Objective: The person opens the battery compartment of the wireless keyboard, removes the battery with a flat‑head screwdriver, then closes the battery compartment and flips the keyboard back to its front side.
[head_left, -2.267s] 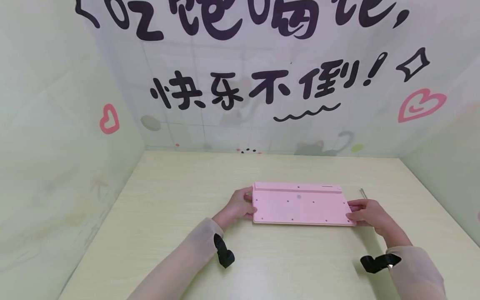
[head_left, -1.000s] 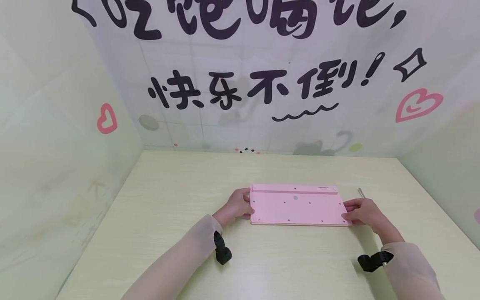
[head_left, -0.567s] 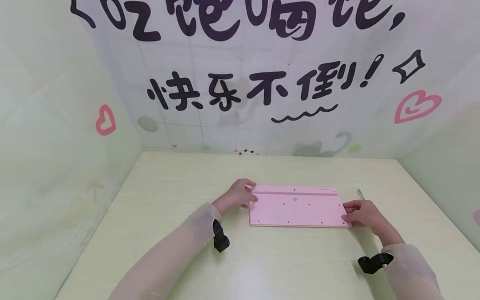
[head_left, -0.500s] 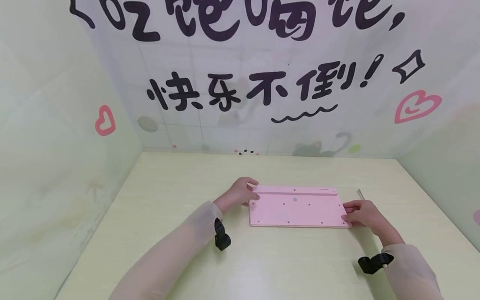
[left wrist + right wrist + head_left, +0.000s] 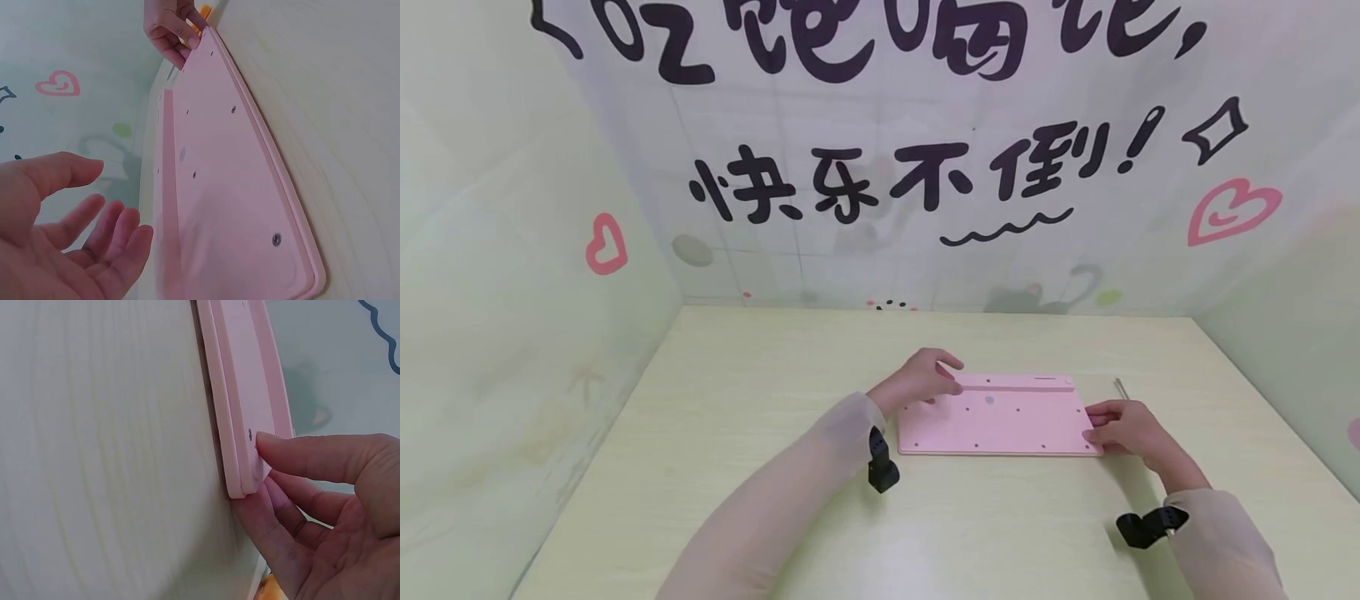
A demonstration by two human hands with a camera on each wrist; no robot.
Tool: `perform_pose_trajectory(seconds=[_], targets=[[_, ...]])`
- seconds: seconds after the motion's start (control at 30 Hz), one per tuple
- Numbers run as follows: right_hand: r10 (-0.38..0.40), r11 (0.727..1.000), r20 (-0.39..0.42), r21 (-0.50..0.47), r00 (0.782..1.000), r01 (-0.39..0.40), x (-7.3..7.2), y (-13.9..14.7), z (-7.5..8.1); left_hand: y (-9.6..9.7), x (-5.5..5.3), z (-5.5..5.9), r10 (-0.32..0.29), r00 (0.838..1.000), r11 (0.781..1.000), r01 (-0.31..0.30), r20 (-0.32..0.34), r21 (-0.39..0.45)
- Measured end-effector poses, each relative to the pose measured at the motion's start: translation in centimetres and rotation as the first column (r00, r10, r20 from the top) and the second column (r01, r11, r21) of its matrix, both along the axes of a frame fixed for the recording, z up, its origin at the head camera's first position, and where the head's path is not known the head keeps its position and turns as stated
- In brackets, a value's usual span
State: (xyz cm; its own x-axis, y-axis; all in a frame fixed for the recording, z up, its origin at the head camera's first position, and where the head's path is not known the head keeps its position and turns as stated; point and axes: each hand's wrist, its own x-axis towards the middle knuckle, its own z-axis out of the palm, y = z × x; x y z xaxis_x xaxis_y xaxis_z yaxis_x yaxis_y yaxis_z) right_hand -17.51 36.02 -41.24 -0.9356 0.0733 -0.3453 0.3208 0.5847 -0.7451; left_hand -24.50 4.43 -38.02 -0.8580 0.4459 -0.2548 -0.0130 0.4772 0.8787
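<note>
A pink keyboard [image 5: 1000, 421] lies with its underside up, showing small dark screws and a raised bar along the far edge. My right hand [image 5: 1126, 429] pinches its right end; the right wrist view shows the thumb on the underside near a corner screw and fingers beneath. Over the keyboard's far left part is my left hand [image 5: 922, 379]. In the left wrist view that hand's fingers [image 5: 112, 244] are loosely bent and spread, holding nothing, beside the raised bar. Whether they touch the keyboard I cannot tell.
A thin metal shaft [image 5: 1122, 388] lies on the table behind my right hand. Something orange [image 5: 204, 15] shows beyond that hand in the left wrist view. A wall with printed lettering [image 5: 842, 183] stands at the table's [image 5: 760, 367] far edge, with side walls left and right.
My left hand has let go of the keyboard's left end and moved right and away from me, over its far edge. The right hand keeps its hold.
</note>
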Motion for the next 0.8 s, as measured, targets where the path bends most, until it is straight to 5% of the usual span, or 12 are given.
perform_pose_trajectory(seconds=[0.4,0.8], targets=[[0.008,1.000,-0.012,-0.016,1.000,-0.008,0.1,0.0,0.2,3.8,0.1,-0.5,-0.088,0.996,0.994,0.088,0.005,0.068],[0.007,1.000,-0.016,-0.030,1.000,-0.007,0.0,0.2,-0.2,6.2,-0.1,-0.4,-0.053,0.998,0.998,0.054,-0.024,0.041]])
